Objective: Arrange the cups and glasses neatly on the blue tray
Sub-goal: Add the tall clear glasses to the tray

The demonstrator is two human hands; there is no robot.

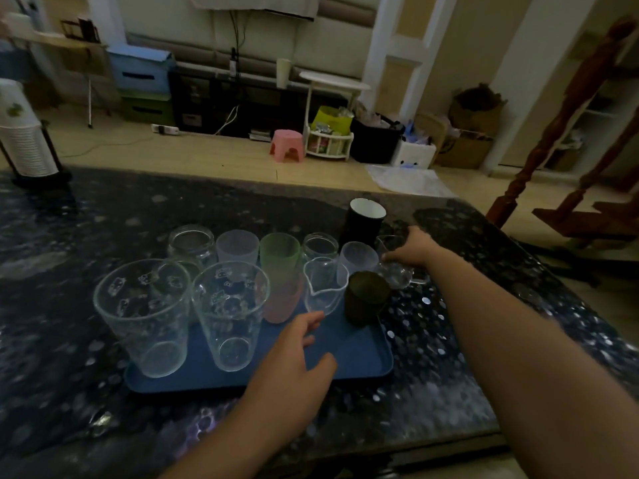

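Under the left hand's (294,361) spread fingers lies the blue tray (359,357), set on the dark speckled table (449,357). That hand hovers loosely open over the tray's bare near corner and holds nothing, probably ready to steady the tray or receive the next piece. To the left of those fingers stand two tall printed glasses (145,316), side by side at the front, likely kept together because they match. Just beyond the fingertips sits a clear spouted glass (325,285) with a pink cup (281,300) to its left and a dark cup (364,297) to its right; a back row of a jar and pale, green and clear cups runs behind them. Beyond the right hand's (413,248) knuckles stands a black cup (363,223), off the tray on the table. The right fingers curl around a small clear handled glass (397,267) at the tray's far right edge, seemingly to bring it into line; whether it rests on the tray I cannot tell.
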